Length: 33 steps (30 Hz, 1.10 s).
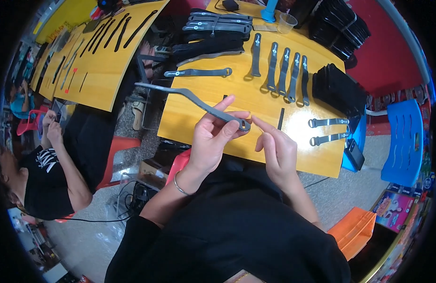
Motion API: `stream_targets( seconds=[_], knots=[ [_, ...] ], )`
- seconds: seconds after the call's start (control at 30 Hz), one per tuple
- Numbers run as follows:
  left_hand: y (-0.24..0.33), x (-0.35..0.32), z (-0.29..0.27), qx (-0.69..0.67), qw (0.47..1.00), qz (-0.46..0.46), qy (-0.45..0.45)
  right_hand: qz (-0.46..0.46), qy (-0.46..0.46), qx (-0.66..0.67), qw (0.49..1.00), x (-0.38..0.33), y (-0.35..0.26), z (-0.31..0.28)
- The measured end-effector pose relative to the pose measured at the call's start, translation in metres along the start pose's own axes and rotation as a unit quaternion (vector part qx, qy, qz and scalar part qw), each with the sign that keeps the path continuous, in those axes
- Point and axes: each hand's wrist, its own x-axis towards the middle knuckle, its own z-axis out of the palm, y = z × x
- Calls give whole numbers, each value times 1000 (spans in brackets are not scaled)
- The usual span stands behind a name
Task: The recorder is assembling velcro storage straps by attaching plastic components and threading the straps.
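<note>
My left hand [211, 141] is closed on a dark grey strap [194, 100], pinching it close to its slotted end. The strap's free length bends up and away to the left above the yellow table [189, 123]. Just right of the slotted end is my right hand [278, 153], its index finger stretched toward the strap and the other fingers partly curled. Nothing shows in it, and whether the fingertip touches the strap is hard to see. Two short black strips [281, 119] lie on the table beyond my hands.
Several similar straps [284, 70] lie in a row at the back, with two more [329, 122] at right. Bundled straps [217, 24] and black stacks [338, 87] line the table's edges. A blue chair [402, 141] stands right. At left, another person [53, 174] sits by a second table [97, 70].
</note>
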Motion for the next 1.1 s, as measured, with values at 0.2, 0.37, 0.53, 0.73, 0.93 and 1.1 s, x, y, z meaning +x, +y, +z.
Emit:
stream_targets(
  seconds=[0.2, 0.37, 0.53, 0.73, 0.93, 1.1],
  knots=[
    [-2, 2, 3, -22, 999, 16, 20, -5, 7, -51, 999, -2, -3, 1],
    [-2, 3, 4, -6, 1000, 21, 22, 15, 0, -40, 999, -2, -2, 4],
    [-4, 2, 5, 24, 999, 40, 28, 8, 6, -44, 999, -2, -1, 6],
    [-4, 3, 3, 73, 995, 70, 16, -5, 15, -54, 998, -3, 4, 9],
    [-9, 2, 4, 96, 988, 121, 24, -42, 32, -97, 994, -2, 6, 8],
    [-13, 2, 1, 128, 980, 154, -7, -67, 46, -147, 986, -3, 6, 6]
  ],
)
